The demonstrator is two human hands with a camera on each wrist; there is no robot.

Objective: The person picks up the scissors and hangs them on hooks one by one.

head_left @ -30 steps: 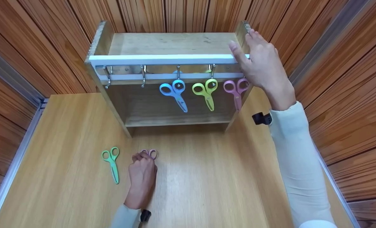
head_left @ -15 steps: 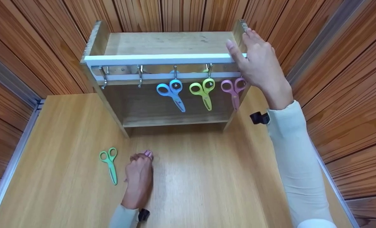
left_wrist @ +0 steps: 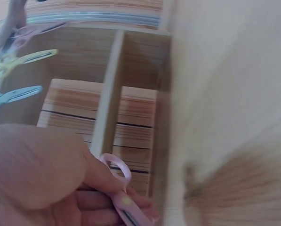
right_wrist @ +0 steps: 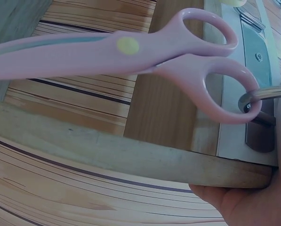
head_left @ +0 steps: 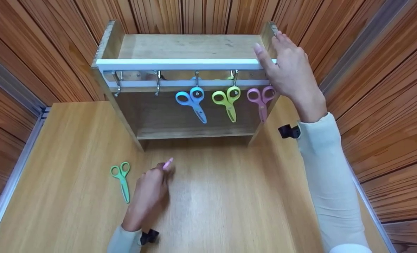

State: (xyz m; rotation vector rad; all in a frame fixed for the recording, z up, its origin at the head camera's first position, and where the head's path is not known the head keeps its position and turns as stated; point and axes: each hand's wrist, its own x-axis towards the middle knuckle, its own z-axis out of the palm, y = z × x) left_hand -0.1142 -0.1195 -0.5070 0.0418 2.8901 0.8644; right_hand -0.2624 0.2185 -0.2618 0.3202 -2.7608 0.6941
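Note:
My left hand [head_left: 147, 189] holds a pair of pink scissors [head_left: 168, 164] just above the table, in front of the shelf's left half. In the left wrist view, thumb and fingers pinch these scissors [left_wrist: 126, 200] near the base of the handle loops; one loop sticks out past the thumb. My right hand [head_left: 291, 70] grips the upper right corner of the wooden shelf [head_left: 191, 47], thumb over the front rail, fingers along the outer side. Blue scissors [head_left: 193, 103], yellow scissors [head_left: 227, 103] and another pink pair [head_left: 262, 102] hang from hooks on the white rail [head_left: 177, 64].
Two hooks at the rail's left, an outer hook [head_left: 116, 84] and an inner hook [head_left: 157, 83], carry nothing. Green scissors [head_left: 122, 181] lie on the wooden table [head_left: 222, 203] left of my left hand. Wood-patterned panels [head_left: 387, 105] stand at the back and sides.
My left hand has taken hold of the pink scissors, lifted them off the table and turned them, so only a handle edge shows from above. The right hand stays in place.

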